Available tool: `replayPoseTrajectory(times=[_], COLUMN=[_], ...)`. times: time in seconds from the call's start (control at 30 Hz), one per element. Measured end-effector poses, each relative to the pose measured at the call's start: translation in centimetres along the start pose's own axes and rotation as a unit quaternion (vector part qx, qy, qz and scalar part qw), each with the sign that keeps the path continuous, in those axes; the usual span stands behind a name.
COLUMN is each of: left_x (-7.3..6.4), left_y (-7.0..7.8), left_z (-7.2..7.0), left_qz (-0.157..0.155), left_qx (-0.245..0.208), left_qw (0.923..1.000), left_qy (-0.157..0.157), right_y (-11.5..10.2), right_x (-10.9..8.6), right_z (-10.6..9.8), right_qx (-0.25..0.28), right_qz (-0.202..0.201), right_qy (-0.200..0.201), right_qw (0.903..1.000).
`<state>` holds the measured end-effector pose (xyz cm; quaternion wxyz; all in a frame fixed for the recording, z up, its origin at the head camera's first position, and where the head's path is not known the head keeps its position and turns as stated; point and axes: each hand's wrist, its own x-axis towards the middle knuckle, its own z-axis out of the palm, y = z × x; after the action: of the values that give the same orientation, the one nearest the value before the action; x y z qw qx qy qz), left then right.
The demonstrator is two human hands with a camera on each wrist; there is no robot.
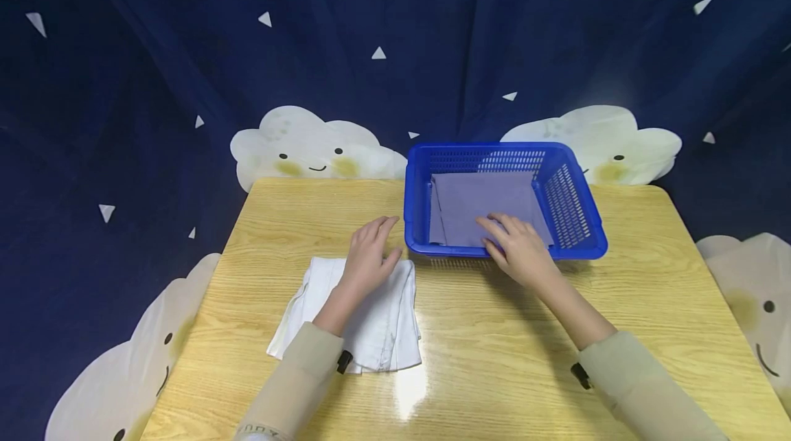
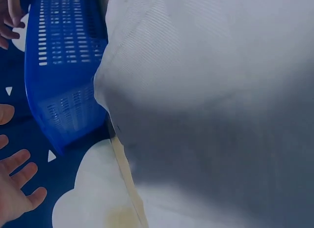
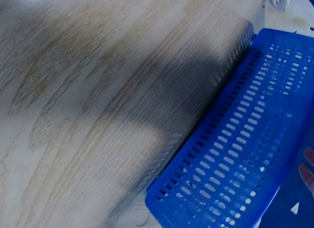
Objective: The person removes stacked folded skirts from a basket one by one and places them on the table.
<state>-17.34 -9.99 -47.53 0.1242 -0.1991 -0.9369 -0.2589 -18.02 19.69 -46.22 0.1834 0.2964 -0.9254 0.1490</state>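
A blue plastic basket (image 1: 505,252) with slotted walls stands at the back of the table, a folded purple-grey cloth (image 1: 476,197) lying inside. Over its front rim reaches my right hand (image 1: 518,249), fingers loosely bent above the cloth and gripping nothing. White folded fabric (image 1: 377,331) with seams lies left of the basket on the table. My left hand (image 1: 369,255) hovers over its upper part, fingers spread and relaxed, near the basket's left front corner. In the left wrist view the fingers (image 2: 22,176) are apart with nothing between them.
The wooden table (image 1: 494,372) has its far edge against a dark blue curtain (image 1: 432,29) printed with clouds and triangles. Light sleeves (image 1: 303,365) cover both forearms, with a small black piece at each cuff.
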Motion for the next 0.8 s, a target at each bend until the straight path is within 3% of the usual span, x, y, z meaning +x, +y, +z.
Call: replayPoseTrajectory(times=[0.5, 0.8], left_x=[3.1, 4.8], left_y=[1.3, 1.5], left_z=[2.3, 3.8], left_qz=[0.004, 0.01], left_qx=[-0.03, -0.039], left_qw=[0.9993, 0.9984], left_qy=[0.023, 0.04], right_y=[2.7, 4.2], right_x=[-0.2, -0.1], right_z=[-0.2, -0.1], right_qx=[0.007, 0.038], right_qz=[0.07, 0.119], right_qy=[0.013, 0.023], right_qw=[0.9974, 0.9919])
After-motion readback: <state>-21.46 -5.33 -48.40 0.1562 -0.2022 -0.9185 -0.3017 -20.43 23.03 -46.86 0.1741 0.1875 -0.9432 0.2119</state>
